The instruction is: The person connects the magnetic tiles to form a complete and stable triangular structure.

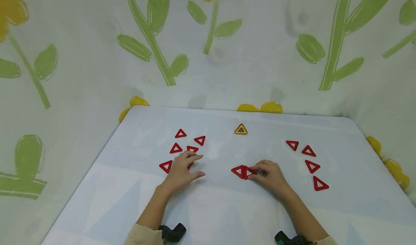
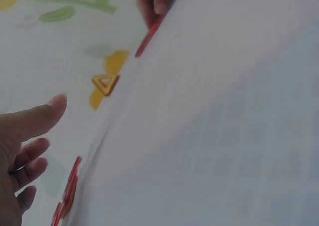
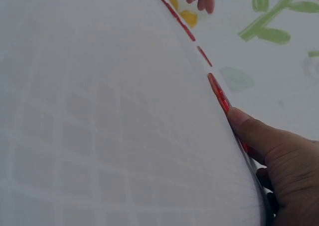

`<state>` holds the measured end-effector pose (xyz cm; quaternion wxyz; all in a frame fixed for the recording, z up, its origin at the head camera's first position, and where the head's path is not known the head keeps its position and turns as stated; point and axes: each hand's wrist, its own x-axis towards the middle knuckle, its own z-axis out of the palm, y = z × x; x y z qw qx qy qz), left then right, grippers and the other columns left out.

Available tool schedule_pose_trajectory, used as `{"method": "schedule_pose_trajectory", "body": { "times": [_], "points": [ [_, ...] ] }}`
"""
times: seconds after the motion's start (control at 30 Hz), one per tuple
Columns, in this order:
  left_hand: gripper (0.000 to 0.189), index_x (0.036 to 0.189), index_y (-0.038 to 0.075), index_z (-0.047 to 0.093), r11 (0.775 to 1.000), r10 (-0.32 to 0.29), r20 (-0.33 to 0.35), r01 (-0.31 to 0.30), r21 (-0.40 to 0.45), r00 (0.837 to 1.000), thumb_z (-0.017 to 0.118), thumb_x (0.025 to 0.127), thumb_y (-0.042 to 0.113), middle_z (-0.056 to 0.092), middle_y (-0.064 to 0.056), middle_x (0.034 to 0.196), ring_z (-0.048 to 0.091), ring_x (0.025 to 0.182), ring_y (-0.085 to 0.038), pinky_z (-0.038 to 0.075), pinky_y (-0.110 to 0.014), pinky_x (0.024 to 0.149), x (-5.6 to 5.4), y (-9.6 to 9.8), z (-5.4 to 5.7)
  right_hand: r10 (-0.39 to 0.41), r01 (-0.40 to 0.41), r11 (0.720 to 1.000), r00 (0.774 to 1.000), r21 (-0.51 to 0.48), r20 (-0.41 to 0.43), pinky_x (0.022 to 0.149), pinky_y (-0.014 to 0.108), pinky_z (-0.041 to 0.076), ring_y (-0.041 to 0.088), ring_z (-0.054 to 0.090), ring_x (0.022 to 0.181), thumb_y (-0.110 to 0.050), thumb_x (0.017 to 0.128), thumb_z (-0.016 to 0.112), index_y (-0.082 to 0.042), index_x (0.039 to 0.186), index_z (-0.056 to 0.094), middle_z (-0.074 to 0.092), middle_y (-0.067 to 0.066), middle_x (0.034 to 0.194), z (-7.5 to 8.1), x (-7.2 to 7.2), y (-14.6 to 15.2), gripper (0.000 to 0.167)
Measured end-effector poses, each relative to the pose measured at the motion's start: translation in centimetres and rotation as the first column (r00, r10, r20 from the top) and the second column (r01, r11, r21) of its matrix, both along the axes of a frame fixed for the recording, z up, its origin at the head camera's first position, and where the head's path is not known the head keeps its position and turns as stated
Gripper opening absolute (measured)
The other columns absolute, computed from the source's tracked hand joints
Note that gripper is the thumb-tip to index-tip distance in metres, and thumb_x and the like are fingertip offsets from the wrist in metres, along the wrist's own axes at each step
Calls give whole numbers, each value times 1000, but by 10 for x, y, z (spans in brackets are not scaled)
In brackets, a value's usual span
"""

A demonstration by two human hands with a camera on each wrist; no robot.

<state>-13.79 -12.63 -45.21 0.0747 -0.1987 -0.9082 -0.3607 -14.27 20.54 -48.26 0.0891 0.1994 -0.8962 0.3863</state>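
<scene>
Thumb and fingertips of my right hand (image 1: 269, 174) pinch a red hollow triangle (image 1: 245, 173) flat on the table. Its straight side meets, or nearly meets, that of a second red triangle (image 1: 242, 172) on its left; together they form a diamond. My left hand (image 1: 182, 171) is held over a group of red triangles (image 1: 176, 151) with thumb and fingers spread, partly hiding some of them. Nothing is seen between its fingers. In the left wrist view, the left thumb (image 2: 42, 118) is apart from the fingers. The right wrist view shows the right thumb (image 3: 244, 121) against a red piece's edge.
A yellow triangle (image 1: 241, 132) with a dark centre lies toward the table's far edge. Several more red triangles (image 1: 320, 188) are scattered on the right side. The pale table (image 1: 221, 216) stands against a flower-patterned backdrop (image 1: 247, 68).
</scene>
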Motion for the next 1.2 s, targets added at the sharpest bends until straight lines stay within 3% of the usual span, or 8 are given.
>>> {"method": "schedule_pose_trajectory", "body": {
  "times": [0.23, 0.4, 0.67, 0.8, 1.2],
  "points": [
    [55, 121, 9, 64, 998, -6, 30, 8, -63, 1000, 83, 71, 22, 56, -5, 112, 52, 105, -21, 34, -44, 88, -3, -41, 1, 8, -8, 1000, 1000, -12, -2, 71, 27, 41, 5, 50, 82, -15, 72, 81, -15, 98, 75, 65, -8, 90, -1, 0, 1, 27],
    [54, 123, 9, 63, 999, 15, 90, -10, -51, 996, 81, 73, 18, 57, -5, 114, 50, 101, -21, 31, -42, 85, -3, -56, 2, -6, 6, 1000, 1000, 6, 12, 72, 28, 41, 5, 50, 84, -16, 73, 81, -15, 99, 75, 65, -9, 91, 0, 2, 0, 27],
    [50, 122, 8, 63, 988, -14, 90, 27, -153, 996, 78, 75, 15, 57, -9, 121, 48, 111, -28, 29, -44, 85, -4, -57, 0, -4, 4, 1000, 1000, 3, 10, 72, 27, 42, 7, 51, 84, -14, 72, 81, -15, 99, 75, 65, -8, 90, 2, 1, 0, 27],
    [46, 121, 10, 65, 978, -2, 90, 20, -205, 996, 77, 77, 17, 58, -6, 114, 48, 108, -25, 28, -43, 83, -6, -55, -1, 3, -3, 1000, 1000, 0, -6, 71, 27, 42, 6, 51, 83, -14, 72, 81, -14, 98, 75, 65, -8, 90, 2, 1, 0, 27],
    [35, 112, 14, 71, 977, 8, 70, 7, -215, 998, 77, 78, 23, 56, 2, 96, 49, 101, -19, 29, -41, 83, -5, -42, -4, 2, -2, 1000, 1000, 5, -14, 72, 28, 41, 5, 51, 83, -14, 72, 81, -15, 98, 75, 65, -9, 89, 0, -1, 0, 26]
  ]
}}
